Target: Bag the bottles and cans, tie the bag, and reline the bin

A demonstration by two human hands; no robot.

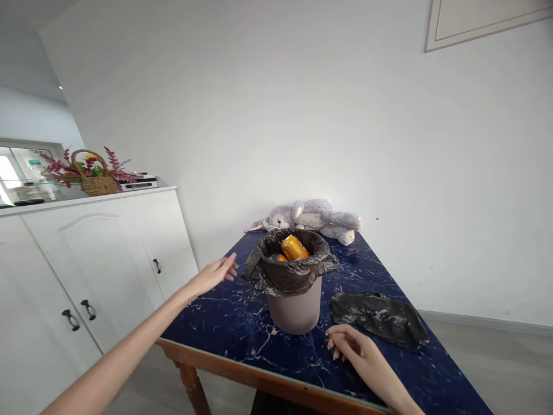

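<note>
A grey-brown trash can (296,314) stands upright on the blue marbled table. It is lined with a black trash bag (285,279), whose edge is folded out over the rim. Inside lies an orange drink can (294,248), tilted, with part of another orange item below it. To the left of the bin, my left hand (216,272) is in the air, fingers stretched out and holding nothing. My right hand (354,351) is low over the table at the bin's front right, fingers loosely bent and apart, with nothing visible in them. Beside it lies a flattened black plastic bag (380,317).
A grey plush rabbit (311,218) lies at the table's far end against the wall. On the left, a white cabinet (108,248) carries a wicker basket (99,185) of flowers and a clear bottle (45,181). The wooden table edge (259,372) runs along the front.
</note>
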